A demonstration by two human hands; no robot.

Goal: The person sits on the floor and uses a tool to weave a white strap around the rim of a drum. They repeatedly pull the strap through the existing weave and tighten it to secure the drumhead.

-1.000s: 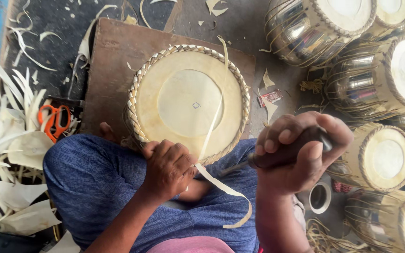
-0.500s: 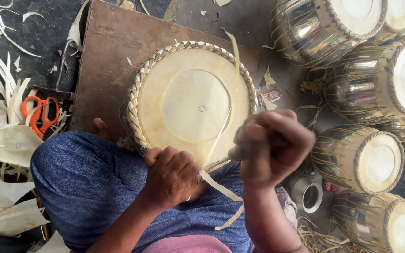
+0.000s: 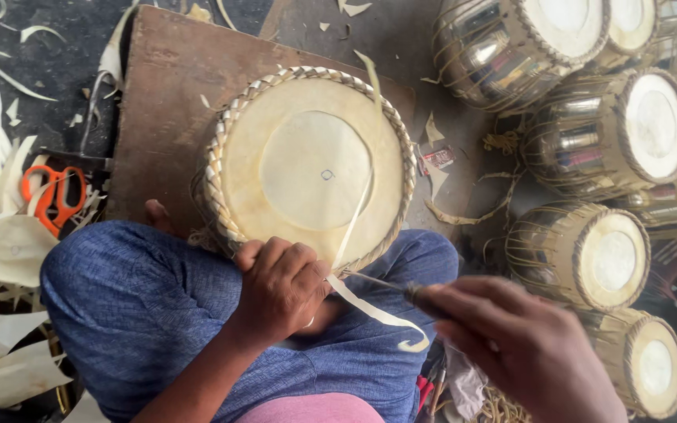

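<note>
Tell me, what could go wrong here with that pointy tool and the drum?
The tool in the right hand has its thin tip right by the left hand on the drum's rim, so a slip might jab those fingers. The tip could also scratch or poke the pale drum skin. The thin strip being worked at the rim might tear if pulled hard.

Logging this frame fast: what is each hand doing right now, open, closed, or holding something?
Left hand: closed, fingers curled over the near rim of the drum head.
Right hand: closed around the dark handle of a thin pointed tool.
</note>
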